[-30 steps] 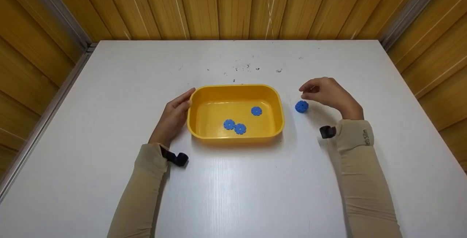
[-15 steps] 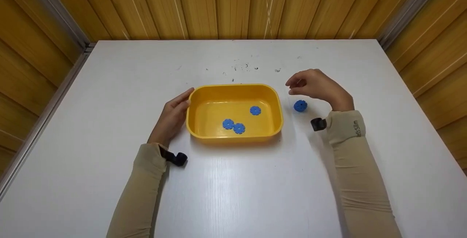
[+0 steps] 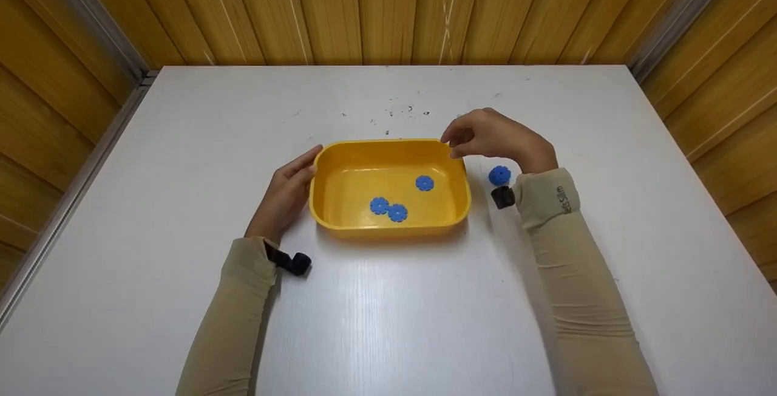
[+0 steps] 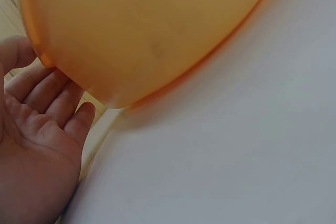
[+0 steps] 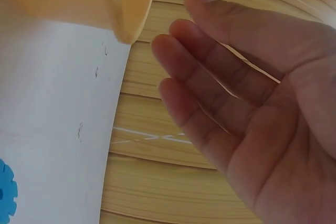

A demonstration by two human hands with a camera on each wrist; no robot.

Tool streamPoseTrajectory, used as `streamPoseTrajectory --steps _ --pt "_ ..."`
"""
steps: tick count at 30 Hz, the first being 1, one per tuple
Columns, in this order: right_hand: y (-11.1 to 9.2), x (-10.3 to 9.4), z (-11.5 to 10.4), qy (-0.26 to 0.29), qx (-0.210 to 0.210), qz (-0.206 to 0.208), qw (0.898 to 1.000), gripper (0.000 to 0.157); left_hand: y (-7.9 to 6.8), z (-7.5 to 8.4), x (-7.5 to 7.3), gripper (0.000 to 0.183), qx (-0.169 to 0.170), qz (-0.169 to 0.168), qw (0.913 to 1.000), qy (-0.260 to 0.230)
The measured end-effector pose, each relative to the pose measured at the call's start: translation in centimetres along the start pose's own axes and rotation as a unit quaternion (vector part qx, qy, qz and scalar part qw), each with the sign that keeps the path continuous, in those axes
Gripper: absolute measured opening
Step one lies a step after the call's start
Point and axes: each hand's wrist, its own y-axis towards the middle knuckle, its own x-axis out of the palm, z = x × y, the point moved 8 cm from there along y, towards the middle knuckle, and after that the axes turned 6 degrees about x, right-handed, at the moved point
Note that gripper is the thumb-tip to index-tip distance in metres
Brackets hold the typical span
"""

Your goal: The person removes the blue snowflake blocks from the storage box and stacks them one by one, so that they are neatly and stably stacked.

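Observation:
A yellow plastic bin [image 3: 388,229] sits mid-table with three notched blue building discs [image 3: 424,183] on its floor, two of them side by side. My left hand [image 3: 284,192] holds the bin's left end, thumb at the rim and fingers along the outer wall, partly hidden behind it in the left wrist view. Over the bin's far right corner, my right hand [image 3: 495,136] has loosely bent fingers; the right wrist view shows nothing between them. A small pile of the same blue discs [image 3: 499,175] lies on the table right of the bin, just beyond the right wrist's camera.
The white tabletop [image 3: 388,317] carries dark scuff marks behind the bin. Yellow wood-look panels [image 3: 388,13] stand along the far edge and both sides. A black wrist camera [image 3: 299,264] sits near the bin's front left corner.
My right hand has moved left from above the disc pile to the bin's far right corner. The left hand and the discs inside the bin stay put.

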Motion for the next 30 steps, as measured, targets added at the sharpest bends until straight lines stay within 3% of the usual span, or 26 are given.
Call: streamPoseTrajectory --steps 11,30 --pt "1.9 1.9 -3.7 -0.026 -0.039 -0.045 0.998 0.031 0.1 -0.1 -0.2 0.05 0.006 0.001 1.0 0.003" --pt "4.6 6.7 -6.9 -0.049 -0.044 -0.122 0.99 0.028 0.1 -0.1 -0.2 0.049 -0.012 0.003 0.9995 0.029"
